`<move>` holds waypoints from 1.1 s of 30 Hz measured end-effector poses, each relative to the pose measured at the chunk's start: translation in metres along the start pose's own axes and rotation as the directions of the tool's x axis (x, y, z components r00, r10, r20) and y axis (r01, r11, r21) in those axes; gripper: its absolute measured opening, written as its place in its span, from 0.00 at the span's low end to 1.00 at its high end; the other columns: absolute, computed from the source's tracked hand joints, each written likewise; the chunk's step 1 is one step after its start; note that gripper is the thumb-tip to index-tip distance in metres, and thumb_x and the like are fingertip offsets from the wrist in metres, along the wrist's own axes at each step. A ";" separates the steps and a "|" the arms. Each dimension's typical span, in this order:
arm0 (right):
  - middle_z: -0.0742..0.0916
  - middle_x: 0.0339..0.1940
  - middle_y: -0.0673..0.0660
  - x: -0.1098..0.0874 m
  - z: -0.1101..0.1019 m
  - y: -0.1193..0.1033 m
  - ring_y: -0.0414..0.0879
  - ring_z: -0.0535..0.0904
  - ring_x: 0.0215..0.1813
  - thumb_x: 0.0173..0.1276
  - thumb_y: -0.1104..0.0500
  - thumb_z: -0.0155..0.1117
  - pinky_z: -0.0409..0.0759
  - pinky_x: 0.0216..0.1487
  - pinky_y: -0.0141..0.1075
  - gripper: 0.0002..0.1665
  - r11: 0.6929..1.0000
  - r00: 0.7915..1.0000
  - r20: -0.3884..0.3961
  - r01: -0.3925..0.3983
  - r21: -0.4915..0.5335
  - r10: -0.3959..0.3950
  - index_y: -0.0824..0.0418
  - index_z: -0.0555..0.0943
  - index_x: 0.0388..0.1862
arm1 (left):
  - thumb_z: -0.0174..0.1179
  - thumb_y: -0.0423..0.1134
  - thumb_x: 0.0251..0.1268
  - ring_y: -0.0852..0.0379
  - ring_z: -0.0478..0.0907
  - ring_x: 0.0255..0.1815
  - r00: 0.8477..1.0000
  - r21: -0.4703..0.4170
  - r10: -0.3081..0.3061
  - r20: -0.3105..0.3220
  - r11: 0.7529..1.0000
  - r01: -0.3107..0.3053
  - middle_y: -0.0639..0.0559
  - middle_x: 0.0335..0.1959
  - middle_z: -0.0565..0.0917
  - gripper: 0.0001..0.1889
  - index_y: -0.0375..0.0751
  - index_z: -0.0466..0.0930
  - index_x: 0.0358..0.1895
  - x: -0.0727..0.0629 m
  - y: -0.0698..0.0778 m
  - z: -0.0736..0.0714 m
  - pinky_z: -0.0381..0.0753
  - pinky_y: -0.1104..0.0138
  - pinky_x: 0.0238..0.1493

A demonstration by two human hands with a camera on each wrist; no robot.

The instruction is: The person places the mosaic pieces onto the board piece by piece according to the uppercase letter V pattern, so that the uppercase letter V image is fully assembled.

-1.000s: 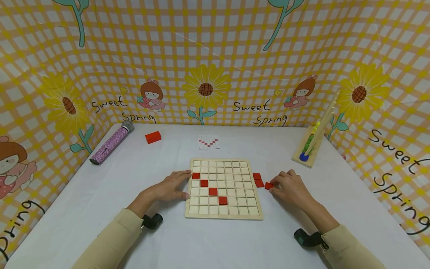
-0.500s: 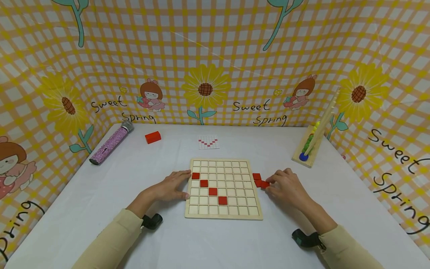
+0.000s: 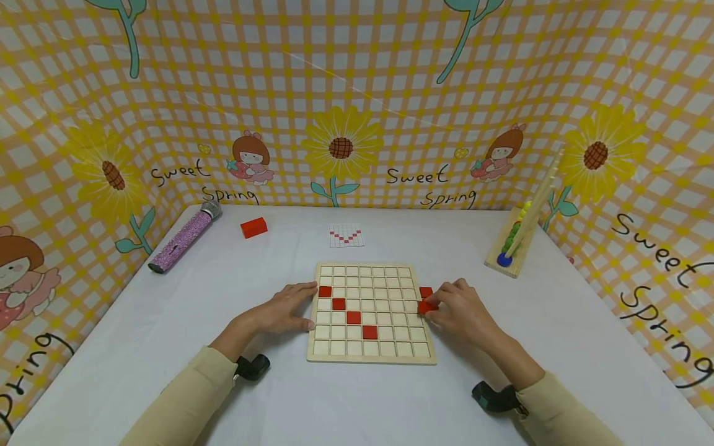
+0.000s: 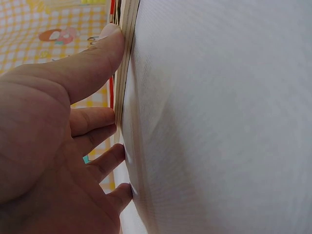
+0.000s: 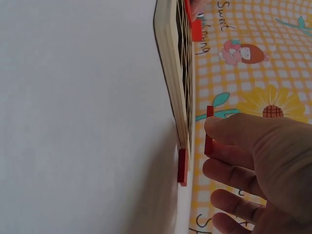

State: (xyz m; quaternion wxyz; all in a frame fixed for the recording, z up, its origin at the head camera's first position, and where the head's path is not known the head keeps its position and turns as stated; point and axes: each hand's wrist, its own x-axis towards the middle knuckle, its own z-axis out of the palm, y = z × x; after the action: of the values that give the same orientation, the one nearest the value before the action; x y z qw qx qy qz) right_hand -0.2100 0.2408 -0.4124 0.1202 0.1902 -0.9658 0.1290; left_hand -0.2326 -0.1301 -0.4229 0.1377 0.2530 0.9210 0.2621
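A wooden grid board [image 3: 385,303] lies flat, with several red square tiles [image 3: 354,318] set in its cells along a diagonal. My left hand [image 3: 284,310] rests against the board's left edge, fingers extended; in the left wrist view its thumb [image 4: 97,58] touches the layered side. Between thumb and fingers, my right hand [image 3: 460,310] pinches a red tile [image 3: 426,307] at the board's right edge. The right wrist view has this tile [image 5: 209,141] raised off the table, seen edge-on. Another red tile [image 3: 426,292] lies beside the board, just behind the held one.
Behind the board lies a small pattern card [image 3: 346,235] with red squares in a V. A red block [image 3: 254,228] and a glittery purple microphone [image 3: 184,238] sit back left. A wooden stand with coloured beads [image 3: 513,241] is at the right. Printed cloth [image 3: 357,80] surrounds the table.
My right hand has moved left with the pinched tile, from the table over to the board's right edge. The left hand has stayed at the board's left edge.
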 end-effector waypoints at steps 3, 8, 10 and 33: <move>0.84 0.35 0.53 0.002 0.001 -0.007 0.48 0.69 0.41 0.51 0.55 0.73 0.65 0.40 0.38 0.14 1.000 1.000 0.004 0.006 0.012 -0.006 0.60 0.86 0.37 | 0.65 0.46 0.58 0.44 0.49 0.76 1.000 0.000 -0.003 0.002 1.000 0.003 0.48 0.75 0.55 0.42 0.41 0.54 0.73 0.000 0.000 0.000 0.52 0.47 0.73; 0.85 0.35 0.52 0.004 0.004 -0.018 0.47 0.68 0.40 0.50 0.55 0.74 0.64 0.40 0.37 0.13 0.999 1.000 0.000 0.025 0.037 -0.025 0.58 0.87 0.35 | 0.65 0.46 0.58 0.44 0.49 0.76 1.000 0.003 0.003 -0.003 1.000 -0.003 0.47 0.75 0.56 0.43 0.40 0.54 0.73 0.000 -0.001 0.000 0.52 0.46 0.73; 0.85 0.34 0.52 0.005 0.005 -0.022 0.47 0.68 0.40 0.50 0.55 0.74 0.64 0.39 0.37 0.13 0.998 0.999 -0.001 0.037 0.041 -0.037 0.58 0.87 0.34 | 0.65 0.46 0.58 0.43 0.49 0.76 1.000 -0.001 0.007 -0.004 1.000 -0.007 0.46 0.75 0.56 0.43 0.40 0.54 0.73 0.001 -0.001 0.000 0.53 0.46 0.72; 0.85 0.33 0.48 0.015 0.018 -0.052 0.44 0.68 0.40 0.52 0.58 0.70 0.66 0.43 0.37 0.09 0.990 0.990 0.021 0.137 0.025 -0.138 0.55 0.88 0.34 | 0.65 0.47 0.58 0.43 0.50 0.75 1.000 -0.004 0.009 0.002 1.000 -0.009 0.46 0.75 0.55 0.43 0.39 0.54 0.73 -0.001 0.000 -0.001 0.53 0.46 0.72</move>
State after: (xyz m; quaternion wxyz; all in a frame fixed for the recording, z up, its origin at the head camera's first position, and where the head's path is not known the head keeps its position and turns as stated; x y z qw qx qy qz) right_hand -0.2063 0.1837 -0.4142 0.1157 0.2592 -0.9501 0.1295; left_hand -0.2325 -0.1310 -0.4219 0.1378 0.2573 0.9192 0.2643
